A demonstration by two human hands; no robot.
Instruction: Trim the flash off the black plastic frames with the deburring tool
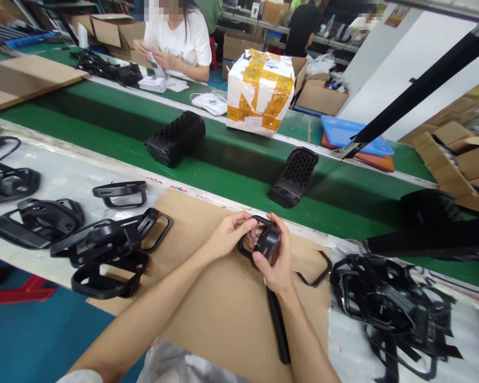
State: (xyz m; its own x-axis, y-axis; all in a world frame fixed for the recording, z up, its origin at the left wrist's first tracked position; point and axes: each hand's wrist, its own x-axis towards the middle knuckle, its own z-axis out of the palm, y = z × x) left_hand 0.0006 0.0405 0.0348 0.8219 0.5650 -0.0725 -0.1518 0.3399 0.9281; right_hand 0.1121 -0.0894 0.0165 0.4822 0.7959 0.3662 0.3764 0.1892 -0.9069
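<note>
Both hands hold one black plastic frame (268,239) above the brown cardboard sheet (219,314). My left hand (234,233) pinches its left edge between thumb and fingers. On the right side, my right hand (277,255) wraps round the thicker part, thumb in front. A black bar-like piece (278,327) lies on the cardboard below, partly behind my right forearm. Just right of my right hand rests a thin black angular frame (321,271).
Black frames (104,239) are heaped at the left, with black parts (391,303) piled at the right. Perforated black housings (178,137) lie on the green belt (231,175). Beyond it stand a taped white box (260,93) and a seated person (178,42).
</note>
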